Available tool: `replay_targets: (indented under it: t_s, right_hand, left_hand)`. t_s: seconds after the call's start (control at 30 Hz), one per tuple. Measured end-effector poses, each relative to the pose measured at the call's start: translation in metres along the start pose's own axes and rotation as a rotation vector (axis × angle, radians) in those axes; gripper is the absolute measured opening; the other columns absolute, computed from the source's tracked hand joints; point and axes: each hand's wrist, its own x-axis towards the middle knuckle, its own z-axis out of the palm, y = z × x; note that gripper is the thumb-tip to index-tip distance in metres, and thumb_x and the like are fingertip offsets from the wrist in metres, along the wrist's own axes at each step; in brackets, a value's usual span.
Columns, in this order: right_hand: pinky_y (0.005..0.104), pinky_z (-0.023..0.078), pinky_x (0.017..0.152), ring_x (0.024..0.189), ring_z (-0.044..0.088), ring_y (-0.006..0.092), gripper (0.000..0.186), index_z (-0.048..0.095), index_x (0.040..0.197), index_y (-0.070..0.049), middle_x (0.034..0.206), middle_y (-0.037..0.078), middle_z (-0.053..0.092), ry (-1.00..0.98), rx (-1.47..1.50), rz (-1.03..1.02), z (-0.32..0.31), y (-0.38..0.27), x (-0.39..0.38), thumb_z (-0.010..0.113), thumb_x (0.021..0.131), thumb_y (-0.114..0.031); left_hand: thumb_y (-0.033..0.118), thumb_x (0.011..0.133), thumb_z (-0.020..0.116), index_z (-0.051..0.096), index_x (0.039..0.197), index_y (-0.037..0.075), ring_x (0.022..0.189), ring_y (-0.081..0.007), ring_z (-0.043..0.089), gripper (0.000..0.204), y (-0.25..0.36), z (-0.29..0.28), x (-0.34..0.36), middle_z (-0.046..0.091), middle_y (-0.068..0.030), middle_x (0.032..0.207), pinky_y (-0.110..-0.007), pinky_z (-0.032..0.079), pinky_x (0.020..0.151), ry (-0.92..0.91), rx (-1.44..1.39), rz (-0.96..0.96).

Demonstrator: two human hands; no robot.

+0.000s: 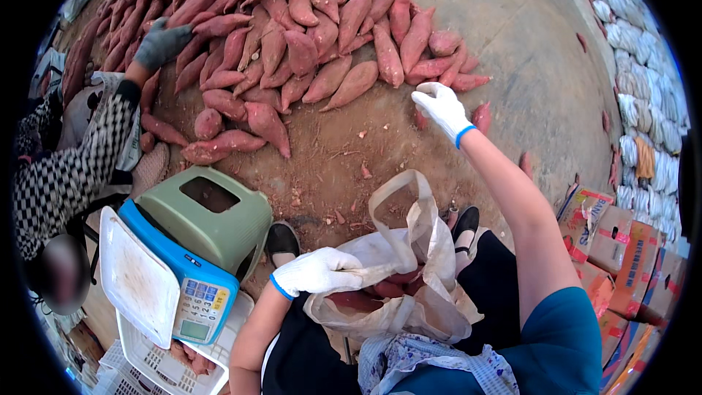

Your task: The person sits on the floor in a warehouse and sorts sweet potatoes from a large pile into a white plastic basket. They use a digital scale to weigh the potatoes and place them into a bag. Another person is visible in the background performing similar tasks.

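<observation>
My left hand [318,272], in a white glove with a blue cuff, is closed on the rim of a cream cloth bag [431,314] between my legs. Several sweet potatoes [387,289] lie inside it, and one handle loop [398,190] stands up. My right hand [442,110], gloved alike, reaches out to the near right edge of a large sweet potato pile [307,36]. Its fingers are slightly bent and apart, with no grip visible. Reddish sweet potato parts show on both sides of that hand, one sweet potato [481,117] at its right; the hand hides what lies between.
At left stand a blue scale [201,307] with a white pan [135,278], a green plastic housing [205,201] and a white basket [146,366]. A co-worker's grey-gloved hand [162,42] touches the pile. Cardboard boxes [610,241] and stacked white bags [643,95] line the right.
</observation>
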Motion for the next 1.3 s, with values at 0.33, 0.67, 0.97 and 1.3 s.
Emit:
replay_targets:
  t_s: [0.33, 0.67, 0.97, 1.3]
  right_hand:
    - [0.0431, 0.047, 0.092, 0.111, 0.059, 0.0381, 0.080, 0.050, 0.120, 0.006, 0.115, 0.029, 0.061, 0.396, -0.201, 0.025, 0.047, -0.018, 0.065, 0.069, 0.072, -0.056]
    - [0.0481, 0.048, 0.089, 0.120, 0.046, 0.0371, 0.064, 0.051, 0.126, -0.010, 0.132, 0.021, 0.043, 0.381, -0.799, -0.355, 0.025, -0.035, 0.069, 0.066, 0.078, -0.049]
    - [0.0601, 0.042, 0.096, 0.132, 0.024, 0.0572, 0.084, 0.046, 0.137, -0.016, 0.154, 0.020, 0.015, 0.146, -0.872, 0.127, 0.055, -0.088, 0.108, 0.065, 0.072, -0.066]
    - [0.0576, 0.044, 0.094, 0.131, 0.024, 0.0570, 0.063, 0.057, 0.122, -0.007, 0.153, 0.016, 0.020, 0.240, -0.912, 0.017, 0.066, -0.073, 0.101, 0.071, 0.076, -0.048]
  left_hand:
    - [0.034, 0.088, 0.065, 0.062, 0.107, 0.001, 0.087, -0.0136, 0.058, 0.038, 0.000, -0.016, -0.005, 0.065, -0.0066, 0.093, -0.030, 0.047, 0.081, 0.239, -0.087, -0.023]
    - [0.036, 0.087, 0.065, 0.061, 0.112, 0.000, 0.092, -0.0171, 0.059, 0.044, 0.008, -0.032, 0.005, 0.065, -0.0110, 0.098, -0.032, 0.047, 0.083, 0.254, 0.060, -0.004]
    - [0.045, 0.086, 0.060, 0.061, 0.117, 0.005, 0.102, -0.0312, 0.062, 0.051, 0.008, -0.049, 0.012, 0.064, -0.0184, 0.109, -0.038, 0.048, 0.087, 0.224, 0.188, -0.068]
    - [0.045, 0.088, 0.058, 0.059, 0.112, 0.002, 0.096, -0.0314, 0.061, 0.049, -0.011, -0.050, 0.019, 0.063, -0.0175, 0.102, -0.038, 0.047, 0.084, 0.262, 0.260, 0.033]
